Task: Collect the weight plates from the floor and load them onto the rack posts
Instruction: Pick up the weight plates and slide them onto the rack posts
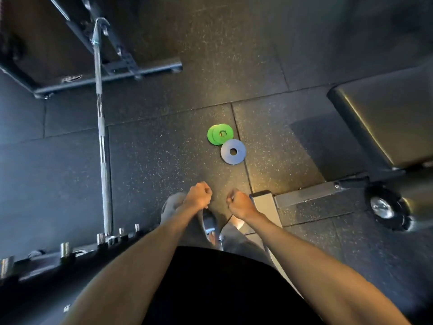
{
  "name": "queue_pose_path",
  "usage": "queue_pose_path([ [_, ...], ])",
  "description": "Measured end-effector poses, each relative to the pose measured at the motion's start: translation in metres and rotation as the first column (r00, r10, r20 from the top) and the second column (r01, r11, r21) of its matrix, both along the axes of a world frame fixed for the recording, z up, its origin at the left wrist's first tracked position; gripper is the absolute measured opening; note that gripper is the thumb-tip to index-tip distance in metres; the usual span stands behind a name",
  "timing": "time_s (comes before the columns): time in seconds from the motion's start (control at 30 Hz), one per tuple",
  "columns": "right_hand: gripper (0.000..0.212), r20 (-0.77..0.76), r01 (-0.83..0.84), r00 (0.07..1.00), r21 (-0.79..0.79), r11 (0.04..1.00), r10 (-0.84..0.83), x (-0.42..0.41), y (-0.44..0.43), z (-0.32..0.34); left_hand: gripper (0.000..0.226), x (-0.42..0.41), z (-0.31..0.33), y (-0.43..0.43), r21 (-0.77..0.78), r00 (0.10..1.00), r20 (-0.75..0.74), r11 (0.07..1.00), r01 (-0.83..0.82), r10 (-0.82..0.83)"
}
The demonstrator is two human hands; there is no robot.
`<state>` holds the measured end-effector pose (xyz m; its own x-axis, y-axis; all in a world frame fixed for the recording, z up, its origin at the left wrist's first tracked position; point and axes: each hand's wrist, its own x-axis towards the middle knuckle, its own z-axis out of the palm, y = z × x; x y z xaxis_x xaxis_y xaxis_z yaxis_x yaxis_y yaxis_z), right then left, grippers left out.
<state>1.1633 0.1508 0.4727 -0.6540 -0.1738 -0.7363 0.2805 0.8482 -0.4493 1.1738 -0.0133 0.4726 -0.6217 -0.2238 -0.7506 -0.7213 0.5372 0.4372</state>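
Note:
Two small green weight plates (216, 134) lie overlapped flat on the dark rubber floor ahead of me. A grey-blue plate (234, 158) lies just to their lower right, touching them. My left hand (199, 195) and my right hand (240, 204) are held out side by side below the plates, both with fingers curled into fists and holding nothing. A row of short chrome rack posts (100, 239) runs along the lower left edge.
A barbell (102, 137) stands along the left, beside a black rack frame (112, 71). A padded bench (386, 118) with a metal base (304, 195) and wheel (384, 207) fills the right. My feet (209, 222) are under my hands.

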Motion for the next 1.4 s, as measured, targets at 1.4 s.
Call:
queue_pose_path([
  [1.4, 0.042, 0.135, 0.118, 0.981, 0.164, 0.979, -0.141, -0.325, -0.068, -0.519, 0.034, -0.365, -0.53, -0.008, 0.081, 0.918, 0.392, 0.996, 0.039, -0.068],
])
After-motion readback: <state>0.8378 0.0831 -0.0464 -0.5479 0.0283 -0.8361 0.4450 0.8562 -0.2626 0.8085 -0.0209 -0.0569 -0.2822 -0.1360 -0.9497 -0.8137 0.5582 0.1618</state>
